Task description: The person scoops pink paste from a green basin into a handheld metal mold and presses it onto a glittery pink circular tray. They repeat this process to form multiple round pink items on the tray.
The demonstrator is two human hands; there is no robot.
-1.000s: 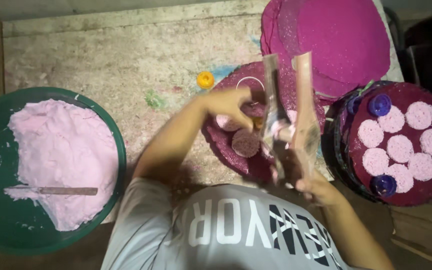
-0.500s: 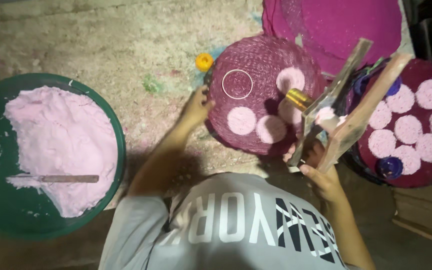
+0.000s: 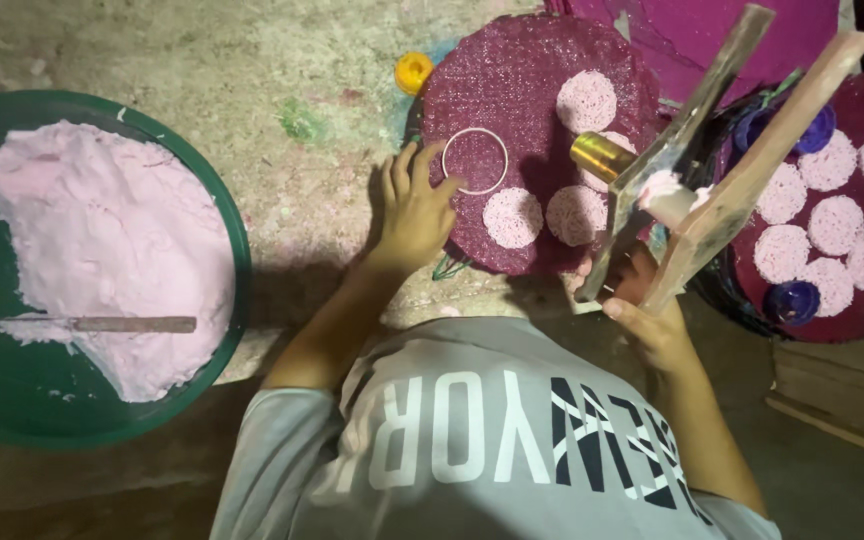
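Note:
My left hand (image 3: pixel 414 208) rests with spread fingers on the left edge of a round purple woven mat (image 3: pixel 532 70), beside a thin metal ring (image 3: pixel 505 160) lying on it. Three pink noodle discs (image 3: pixel 512 217) lie on the mat. My right hand (image 3: pixel 644 305) grips the handles of a wooden press (image 3: pixel 752 160), which is tilted up to the right above the mat. The press has a brass cylinder (image 3: pixel 600 155), and pink dough shows between its arms.
A green basin (image 3: pixel 237 240) on the left holds pink dough (image 3: pixel 102 250) with a flat stick (image 3: pixel 102 324) in it. On the right, a second mat (image 3: pixel 857 305) carries several pink discs and blue caps (image 3: pixel 790 300). A yellow cap (image 3: pixel 413 70) lies on the ground.
The left hand drew back from the mat's middle to its left edge. The press swung from upright over the mat to a tilt at the right, uncovering the pink discs.

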